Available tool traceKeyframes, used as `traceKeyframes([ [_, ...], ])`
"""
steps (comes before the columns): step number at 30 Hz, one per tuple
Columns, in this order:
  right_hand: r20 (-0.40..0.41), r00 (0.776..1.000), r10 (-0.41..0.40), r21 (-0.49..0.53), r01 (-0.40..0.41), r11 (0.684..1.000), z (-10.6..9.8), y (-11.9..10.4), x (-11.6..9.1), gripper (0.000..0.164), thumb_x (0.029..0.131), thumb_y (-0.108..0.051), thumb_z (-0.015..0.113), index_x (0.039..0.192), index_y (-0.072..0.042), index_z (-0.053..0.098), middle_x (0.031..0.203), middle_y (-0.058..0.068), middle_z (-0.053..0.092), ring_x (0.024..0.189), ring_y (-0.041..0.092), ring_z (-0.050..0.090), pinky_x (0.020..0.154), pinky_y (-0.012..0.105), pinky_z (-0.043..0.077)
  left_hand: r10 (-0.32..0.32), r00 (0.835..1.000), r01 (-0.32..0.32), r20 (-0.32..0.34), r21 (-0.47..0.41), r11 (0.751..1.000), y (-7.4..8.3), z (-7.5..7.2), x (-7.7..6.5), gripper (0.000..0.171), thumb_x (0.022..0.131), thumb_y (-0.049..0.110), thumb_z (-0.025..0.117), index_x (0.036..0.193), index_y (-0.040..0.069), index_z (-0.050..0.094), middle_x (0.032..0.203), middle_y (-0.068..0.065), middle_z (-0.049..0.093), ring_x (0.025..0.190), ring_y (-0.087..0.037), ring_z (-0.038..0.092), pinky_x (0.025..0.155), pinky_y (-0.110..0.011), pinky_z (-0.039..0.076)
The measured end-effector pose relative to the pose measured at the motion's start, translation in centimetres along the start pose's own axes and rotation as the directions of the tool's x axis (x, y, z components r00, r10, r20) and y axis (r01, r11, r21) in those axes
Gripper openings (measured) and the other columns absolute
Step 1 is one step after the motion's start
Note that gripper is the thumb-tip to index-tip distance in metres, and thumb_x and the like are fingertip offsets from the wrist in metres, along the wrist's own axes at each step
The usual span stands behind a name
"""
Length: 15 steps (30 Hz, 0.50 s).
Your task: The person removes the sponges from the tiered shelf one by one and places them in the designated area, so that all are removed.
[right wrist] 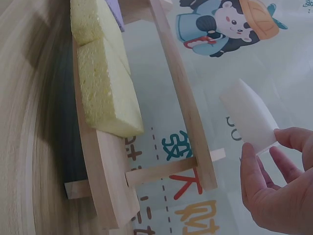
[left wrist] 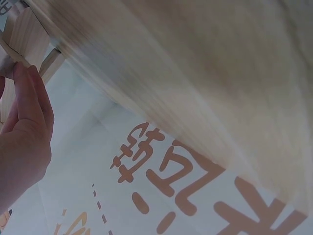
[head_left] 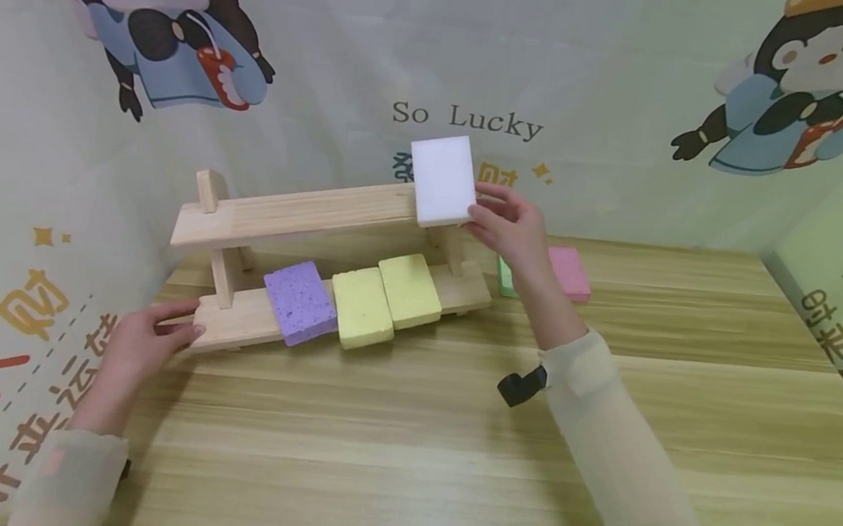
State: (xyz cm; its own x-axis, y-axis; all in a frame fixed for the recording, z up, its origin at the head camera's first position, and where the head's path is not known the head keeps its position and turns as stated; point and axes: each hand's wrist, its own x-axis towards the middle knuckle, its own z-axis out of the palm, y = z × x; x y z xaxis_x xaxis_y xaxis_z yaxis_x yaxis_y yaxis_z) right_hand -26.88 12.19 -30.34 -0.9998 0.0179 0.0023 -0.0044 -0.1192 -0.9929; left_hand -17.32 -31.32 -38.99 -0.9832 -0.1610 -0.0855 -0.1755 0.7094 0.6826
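Observation:
My right hand (head_left: 511, 225) pinches a white sponge (head_left: 444, 181) by its edge, at the right end of the upper board of a two-tier wooden rack (head_left: 321, 208). In the right wrist view the white sponge (right wrist: 250, 115) is held apart from the upper board (right wrist: 183, 88). My left hand (head_left: 139, 347) holds the left end of the lower board (head_left: 236, 322). On that board lie a purple sponge (head_left: 300, 302) and two yellow sponges (head_left: 362, 308), side by side. The left wrist view shows my left hand (left wrist: 27, 127) at the wood's end.
Behind my right forearm lie a pink sponge (head_left: 569, 273) and a partly hidden green one (head_left: 505, 277) on the wooden table (head_left: 405, 445). A printed cloth (head_left: 334, 63) closes off the back and sides. The rack stands slanted on the table.

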Motion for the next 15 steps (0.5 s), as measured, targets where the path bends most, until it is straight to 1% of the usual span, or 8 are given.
traceKeyframes([
  [6,-0.022,1.000,0.013,0.001,-0.013,1.000,-0.8,0.1,0.0,0.042,0.094,-0.003,0.065,0.136,-0.005,0.058,0.131,0.016,0.060,0.097,0.014,0.066,0.090,0.024,0.056,0.008,1.000,-0.008,-0.002,0.010,1.000,-0.3,0.0,0.2,0.050,0.100,0.025,0.060,0.142,-0.001,0.052,0.142,-0.034,0.049,0.120,-0.043,0.059,0.065,-0.009,0.045],
  [11,-0.014,1.000,0.010,-0.010,-0.010,1.000,-1.4,0.1,-0.1,0.045,0.095,-0.004,0.065,0.139,-0.004,0.055,0.129,0.014,0.059,0.096,0.012,0.065,0.094,0.027,0.055,0.017,1.000,-0.017,-0.008,0.014,1.000,-0.5,0.0,0.2,0.050,0.100,0.026,0.061,0.141,-0.001,0.053,0.140,-0.033,0.052,0.118,-0.039,0.060,0.065,-0.010,0.046],
  [15,-0.008,1.000,0.003,-0.003,-0.003,1.000,-1.8,0.0,-0.2,0.045,0.095,-0.004,0.064,0.139,-0.003,0.054,0.124,0.011,0.059,0.095,0.011,0.066,0.096,0.028,0.054,0.019,1.000,-0.019,-0.011,0.007,1.000,-0.4,-0.1,0.1,0.050,0.100,0.026,0.061,0.141,-0.001,0.053,0.140,-0.032,0.052,0.119,-0.040,0.060,0.065,-0.009,0.045],
])
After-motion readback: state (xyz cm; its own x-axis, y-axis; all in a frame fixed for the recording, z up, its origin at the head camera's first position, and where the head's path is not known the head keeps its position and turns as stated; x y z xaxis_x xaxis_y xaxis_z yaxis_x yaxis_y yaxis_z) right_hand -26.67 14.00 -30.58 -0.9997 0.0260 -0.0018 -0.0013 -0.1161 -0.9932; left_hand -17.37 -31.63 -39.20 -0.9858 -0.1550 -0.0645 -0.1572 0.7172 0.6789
